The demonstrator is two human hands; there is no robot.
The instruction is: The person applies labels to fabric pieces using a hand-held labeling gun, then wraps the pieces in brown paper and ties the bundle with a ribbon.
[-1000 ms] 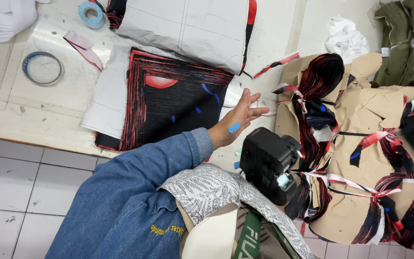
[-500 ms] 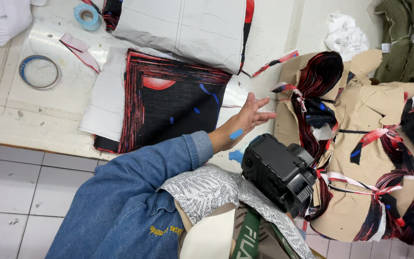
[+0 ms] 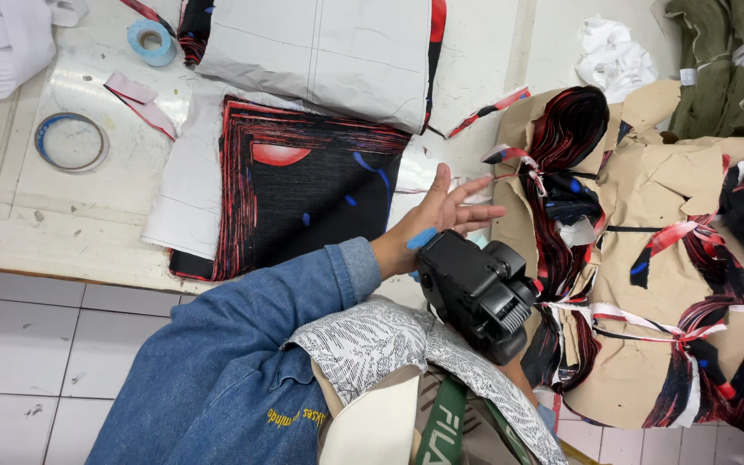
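Where the white worktable [image 3: 88, 224] meets the tiled floor, a ring of blue tape [image 3: 71, 141] lies flat at the left. Next comes the stack of black fabric pieces with red edges and a red oval mark [image 3: 303, 185], its long axis running up and away from the person. The left hand [image 3: 437, 215] hovers just right of that stack, fingers spread, gripping nothing. Below it sits the black handheld labelling gun [image 3: 480, 293], its roller end aimed lower right; the right hand is hidden, so its grip cannot be told. Tan paper bundles tied with strips [image 3: 647, 258] fill the right.
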